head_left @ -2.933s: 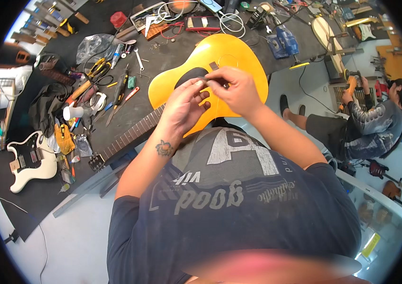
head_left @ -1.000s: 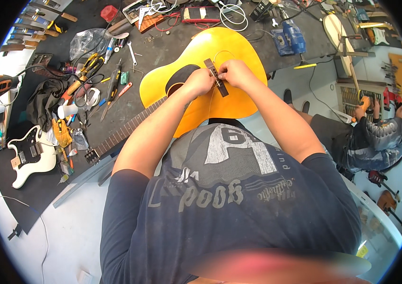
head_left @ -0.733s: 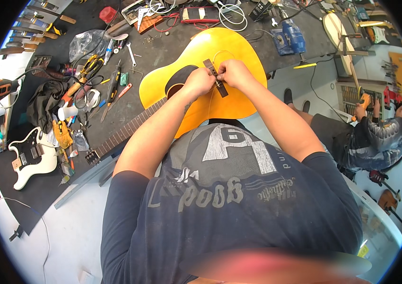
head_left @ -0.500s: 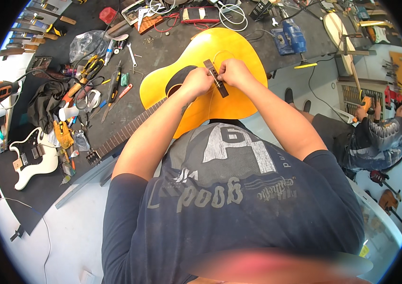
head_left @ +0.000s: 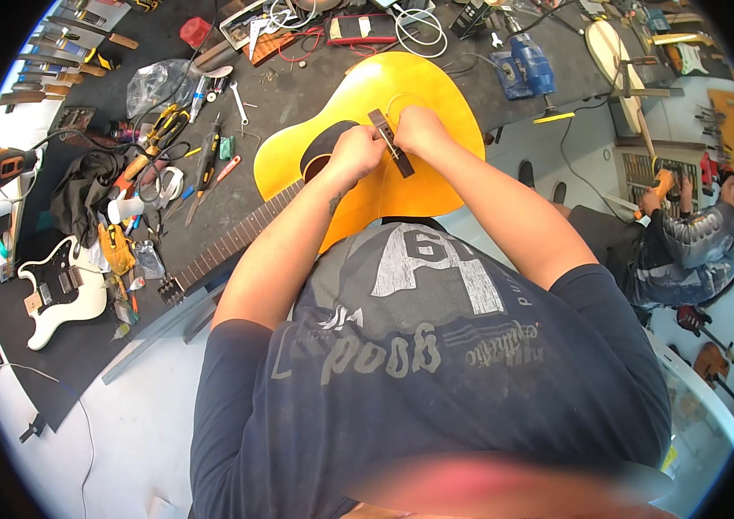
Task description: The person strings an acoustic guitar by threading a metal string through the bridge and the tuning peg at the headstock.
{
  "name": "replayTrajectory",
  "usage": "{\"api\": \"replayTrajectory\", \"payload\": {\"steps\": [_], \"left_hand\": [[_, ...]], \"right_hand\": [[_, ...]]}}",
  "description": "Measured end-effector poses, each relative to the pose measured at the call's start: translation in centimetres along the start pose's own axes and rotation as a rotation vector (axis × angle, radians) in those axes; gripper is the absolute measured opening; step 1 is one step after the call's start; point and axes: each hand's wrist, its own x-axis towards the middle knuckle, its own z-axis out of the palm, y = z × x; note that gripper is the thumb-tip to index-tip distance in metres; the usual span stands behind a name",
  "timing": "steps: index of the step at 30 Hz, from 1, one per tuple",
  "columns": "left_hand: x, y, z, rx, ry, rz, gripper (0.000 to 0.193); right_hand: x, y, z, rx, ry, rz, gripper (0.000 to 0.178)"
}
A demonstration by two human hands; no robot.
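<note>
A yellow acoustic guitar [head_left: 436, 86] lies face up on the bench, its neck [head_left: 233, 238] pointing to the lower left. Close to the dark bridge [head_left: 402, 163], my left hand [head_left: 358, 150] is closed in a pinch on the soundhole side. My right hand [head_left: 419, 131] is closed at the bridge's other side, its fingertips turned away and mostly hidden. A thin string [head_left: 384, 192] runs over the guitar's top below the bridge, and a fine curved strand shows beyond my right hand. What either hand pinches is too small to make out. Part of the black pickguard [head_left: 319, 147] shows beside my left wrist.
Left of the guitar lie screwdrivers, a wrench [head_left: 239, 104], pliers and a white electric guitar body [head_left: 64, 290]. A blue vise-like tool [head_left: 529, 67] stands at the far right of the bench. Another person [head_left: 687, 242] sits at right, holding an orange tool [head_left: 657, 190].
My right hand has rolled over slightly at the bridge, hiding its fingertips more. My left hand stays pinched close to the same place. The whole view has shifted a little.
</note>
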Motion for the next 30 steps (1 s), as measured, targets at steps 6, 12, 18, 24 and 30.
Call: {"api": "replayTrajectory", "payload": {"steps": [6,12,18,24,30], "left_hand": [[1.1,-1.7,-0.4,0.081,0.036,0.054,0.03],[0.8,-1.7,-0.1,0.198,0.052,0.115,0.031],[1.0,-1.4,-0.1,0.272,0.081,0.052,0.039],[-5.5,-9.9,-11.8,0.011,0.336,0.044,0.044],[-14.0,-35.2,-23.5,0.175,0.885,-0.579,0.031]], "right_hand": [[0.1,2.6,0.0,0.276,-0.048,-0.176,0.015],[-0.5,2.4,0.0,0.819,0.02,-0.142,0.023],[-0.9,1.6,0.7,0.668,0.007,-0.319,0.02],[-3.4,1.6,-0.2,0.793,0.029,-0.317,0.016],[-6.1,4.0,-0.2,0.797,0.121,-0.274,0.015]]}}
